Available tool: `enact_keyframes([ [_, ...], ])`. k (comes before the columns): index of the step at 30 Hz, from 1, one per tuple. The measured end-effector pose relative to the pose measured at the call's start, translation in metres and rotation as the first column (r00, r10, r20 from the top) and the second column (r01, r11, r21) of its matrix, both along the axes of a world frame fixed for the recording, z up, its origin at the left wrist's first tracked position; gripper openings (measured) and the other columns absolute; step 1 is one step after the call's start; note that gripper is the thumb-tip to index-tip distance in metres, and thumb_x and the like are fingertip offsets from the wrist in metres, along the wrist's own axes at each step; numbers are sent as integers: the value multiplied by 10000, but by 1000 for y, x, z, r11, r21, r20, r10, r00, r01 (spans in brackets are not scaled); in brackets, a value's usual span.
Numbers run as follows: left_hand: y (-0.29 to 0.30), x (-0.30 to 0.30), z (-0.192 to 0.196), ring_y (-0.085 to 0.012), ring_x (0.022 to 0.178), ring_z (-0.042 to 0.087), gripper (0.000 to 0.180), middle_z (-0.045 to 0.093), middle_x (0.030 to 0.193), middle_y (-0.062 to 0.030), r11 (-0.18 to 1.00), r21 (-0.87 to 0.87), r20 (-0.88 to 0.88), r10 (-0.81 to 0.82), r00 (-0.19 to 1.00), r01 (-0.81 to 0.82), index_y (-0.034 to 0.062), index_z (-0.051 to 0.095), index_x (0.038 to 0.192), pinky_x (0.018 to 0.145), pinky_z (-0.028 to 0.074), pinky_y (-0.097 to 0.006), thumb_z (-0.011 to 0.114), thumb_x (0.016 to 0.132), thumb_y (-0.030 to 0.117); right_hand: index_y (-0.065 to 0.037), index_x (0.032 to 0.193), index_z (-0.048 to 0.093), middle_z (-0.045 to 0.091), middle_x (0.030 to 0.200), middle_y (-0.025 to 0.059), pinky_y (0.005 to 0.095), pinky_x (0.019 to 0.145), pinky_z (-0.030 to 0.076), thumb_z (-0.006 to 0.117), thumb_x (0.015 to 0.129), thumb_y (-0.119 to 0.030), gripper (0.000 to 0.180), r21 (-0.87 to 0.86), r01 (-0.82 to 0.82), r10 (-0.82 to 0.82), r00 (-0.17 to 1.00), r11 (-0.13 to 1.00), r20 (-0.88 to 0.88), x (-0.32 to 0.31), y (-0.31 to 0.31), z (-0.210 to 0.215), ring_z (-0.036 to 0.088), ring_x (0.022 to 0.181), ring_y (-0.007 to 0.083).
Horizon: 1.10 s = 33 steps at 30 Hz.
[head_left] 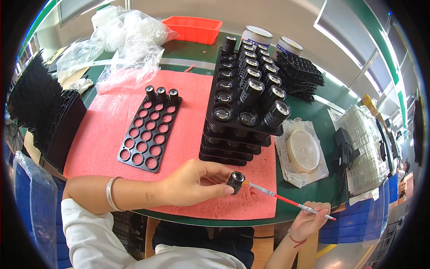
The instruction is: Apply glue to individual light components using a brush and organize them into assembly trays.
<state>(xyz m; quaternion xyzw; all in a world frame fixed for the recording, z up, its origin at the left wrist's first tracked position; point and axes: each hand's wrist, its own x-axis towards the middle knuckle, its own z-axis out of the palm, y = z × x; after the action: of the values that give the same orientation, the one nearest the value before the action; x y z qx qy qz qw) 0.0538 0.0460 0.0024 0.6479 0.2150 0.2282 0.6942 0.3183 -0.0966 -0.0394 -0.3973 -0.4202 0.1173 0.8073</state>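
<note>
Between the thumb and fingers of my left hand (197, 181) is a short black lens barrel (236, 180), its glass end facing up. My right hand (309, 219), lower right, is closed on a thin red-and-white brush (286, 200). The brush's yellowish tip points left and lies right beside the barrel; whether it touches cannot be made out. Ahead of the left hand lies a black tray (142, 128) with rows of round holes, three lens barrels (161, 93) standing in its far row. A stack of similar trays (226, 157) stands just beyond the barrel, with many lens barrels (254, 89) upright on top.
A pink foam mat (98, 134) covers much of the green table. Black trays (62, 121) are piled at left. Plastic bags (130, 40), a red bin (192, 29) and two cans (257, 35) sit at the back. A round dish (303, 150) and clear trays (363, 139) are at right.
</note>
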Motion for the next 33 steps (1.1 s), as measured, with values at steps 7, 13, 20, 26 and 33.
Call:
enact_keyframes([
  [7,-1,-1,0,-99,907,564,292,618,967,-64,997,-76,31,-3,1000,5,-28,554,1091,820,460,-249,612,839,108,-55,758,414,439,585,37,222,431,355,509,893,-321,313,111,-14,32,987,994,-160,8,-2,-5,438,444,115],
  [13,-1,1,7,-62,809,548,209,615,855,-24,992,-118,-19,41,999,-43,-13,586,920,737,446,-213,662,807,146,-42,819,436,508,685,62,232,512,407,618,826,-256,281,78,-46,49,998,996,-35,4,-6,-5,524,592,130],
  [20,0,2,2,-31,690,473,258,515,713,37,994,-62,-52,90,995,-93,18,556,787,640,404,-183,715,768,221,-37,820,447,524,697,69,251,562,454,625,820,-226,259,55,-61,63,998,997,-27,2,-7,-4,547,621,143],
  [26,0,1,2,-34,713,488,248,532,741,30,995,-56,-55,85,995,-88,15,564,824,662,417,-188,709,773,209,-30,802,456,540,681,84,251,548,458,614,829,-216,246,23,-57,56,998,998,23,2,-5,-2,551,605,144],
  [33,1,0,0,-58,832,536,231,587,879,-7,995,-89,16,35,999,-33,-3,571,966,771,439,-216,661,809,140,-32,795,448,521,659,82,242,519,430,613,827,-248,273,11,12,-13,999,1000,50,0,-6,-1,501,555,133],
])
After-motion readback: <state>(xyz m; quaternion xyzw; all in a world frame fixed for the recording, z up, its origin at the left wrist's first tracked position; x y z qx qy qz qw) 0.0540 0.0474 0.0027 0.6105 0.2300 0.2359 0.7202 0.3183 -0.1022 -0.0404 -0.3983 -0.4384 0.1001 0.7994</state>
